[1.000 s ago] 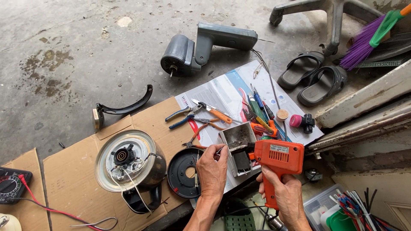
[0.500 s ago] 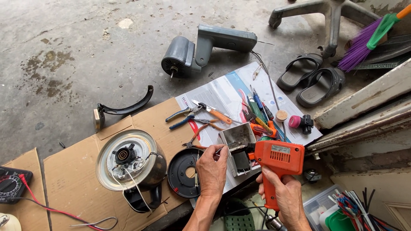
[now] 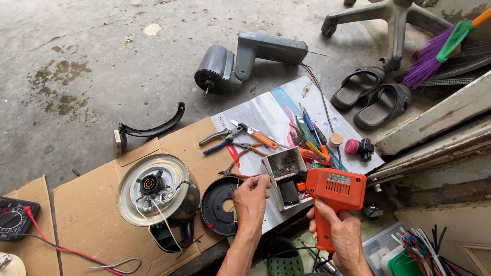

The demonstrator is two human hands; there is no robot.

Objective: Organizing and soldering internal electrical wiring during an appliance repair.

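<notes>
My right hand grips the handle of an orange pistol-shaped soldering gun, its nose pointing left toward a small open metal box. My left hand is pinched on something thin, apparently a wire or solder, just left of the gun's tip and at the box's edge. An upturned metal kettle with exposed base wiring lies to the left on cardboard. A black round base plate sits beside my left wrist.
Pliers, cutters and screwdrivers lie on a paper sheet. A multimeter with a red lead is at far left. A grey fan motor housing, black curved handle, sandals, broom and chair base are around.
</notes>
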